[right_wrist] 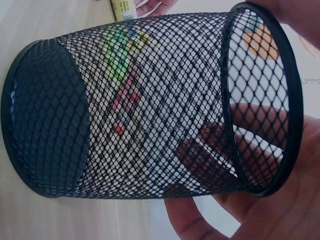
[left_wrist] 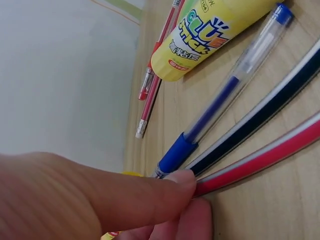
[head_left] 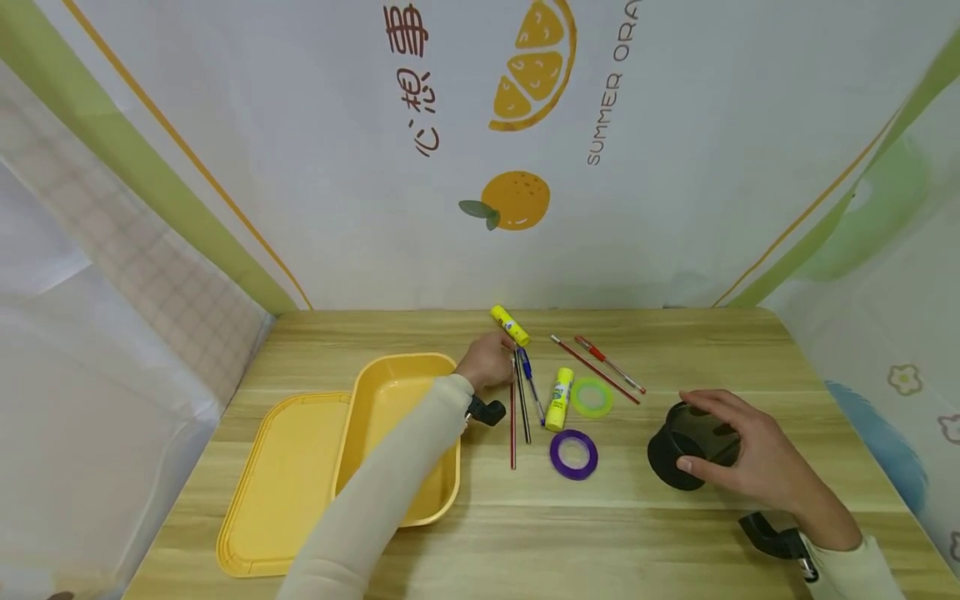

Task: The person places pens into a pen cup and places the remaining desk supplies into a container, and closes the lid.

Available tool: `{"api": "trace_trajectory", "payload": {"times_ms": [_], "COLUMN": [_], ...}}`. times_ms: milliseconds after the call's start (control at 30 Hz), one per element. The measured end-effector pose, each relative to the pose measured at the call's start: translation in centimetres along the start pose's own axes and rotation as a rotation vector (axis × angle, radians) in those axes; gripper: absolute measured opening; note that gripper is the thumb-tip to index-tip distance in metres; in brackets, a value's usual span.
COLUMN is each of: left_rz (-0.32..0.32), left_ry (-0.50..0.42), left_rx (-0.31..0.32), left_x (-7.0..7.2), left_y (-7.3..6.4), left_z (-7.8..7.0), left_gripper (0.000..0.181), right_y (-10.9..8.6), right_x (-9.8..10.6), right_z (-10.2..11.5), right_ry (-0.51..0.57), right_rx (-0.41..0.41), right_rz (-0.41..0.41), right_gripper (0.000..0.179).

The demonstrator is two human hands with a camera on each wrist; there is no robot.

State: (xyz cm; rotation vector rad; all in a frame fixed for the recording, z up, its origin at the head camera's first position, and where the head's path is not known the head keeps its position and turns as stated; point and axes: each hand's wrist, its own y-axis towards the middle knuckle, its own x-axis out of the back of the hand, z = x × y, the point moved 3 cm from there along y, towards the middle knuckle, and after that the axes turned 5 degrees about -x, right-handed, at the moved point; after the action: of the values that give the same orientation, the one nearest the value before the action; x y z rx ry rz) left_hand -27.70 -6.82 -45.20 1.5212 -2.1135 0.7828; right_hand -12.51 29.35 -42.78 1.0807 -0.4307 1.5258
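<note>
My left hand (head_left: 486,360) pinches the end of a red striped pencil (left_wrist: 260,155) between thumb and fingers. Beside it lie a black striped pencil (left_wrist: 260,115) and a blue pen (left_wrist: 212,107), both close to the thumb tip. A yellow glue stick (head_left: 510,325) rests just beyond those fingers. Over on the right, my right hand (head_left: 757,450) grips a black mesh pen holder (head_left: 672,454) near its rim, thumb on the near side and fingers on the far side. Through the mesh in the right wrist view, no contents show inside the holder.
A yellow tray (head_left: 455,479) stands under my left forearm, its yellow lid (head_left: 285,483) flat to the left. Mid-table are another glue stick (head_left: 560,400), green tape (head_left: 609,398) and purple tape (head_left: 574,474). A red pen (head_left: 592,348) and another red pencil (head_left: 611,384) lie behind.
</note>
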Motion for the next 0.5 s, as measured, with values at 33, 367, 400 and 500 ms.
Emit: {"api": "trace_trajectory", "payload": {"times_ms": [33, 367, 400, 500], "left_rz": [-0.002, -0.008, -0.01, -0.007], "left_ry": [-0.008, 0.046, 0.044, -0.014], "left_rx": [-0.003, -0.001, 0.001, 0.01], "left_x": [-0.01, -0.21, -0.23, -0.32], "left_y": [-0.02, -0.4, -0.41, -0.42], "left_z": [0.05, 0.12, 0.12, 0.15], "left_gripper": [0.052, 0.057, 0.056, 0.055], "right_y": [-0.02, -0.21, -0.21, -0.18], "right_x": [-0.01, -0.1, -0.09, -0.05], "right_z": [0.0, 0.07, 0.1, 0.2], "right_ry": [0.003, 0.007, 0.007, 0.007], "right_rx": [0.0, 0.0, 0.001, 0.003], "right_rz": [-0.001, -0.008, -0.008, -0.007], "right_gripper": [0.086, 0.085, 0.085, 0.085]}}
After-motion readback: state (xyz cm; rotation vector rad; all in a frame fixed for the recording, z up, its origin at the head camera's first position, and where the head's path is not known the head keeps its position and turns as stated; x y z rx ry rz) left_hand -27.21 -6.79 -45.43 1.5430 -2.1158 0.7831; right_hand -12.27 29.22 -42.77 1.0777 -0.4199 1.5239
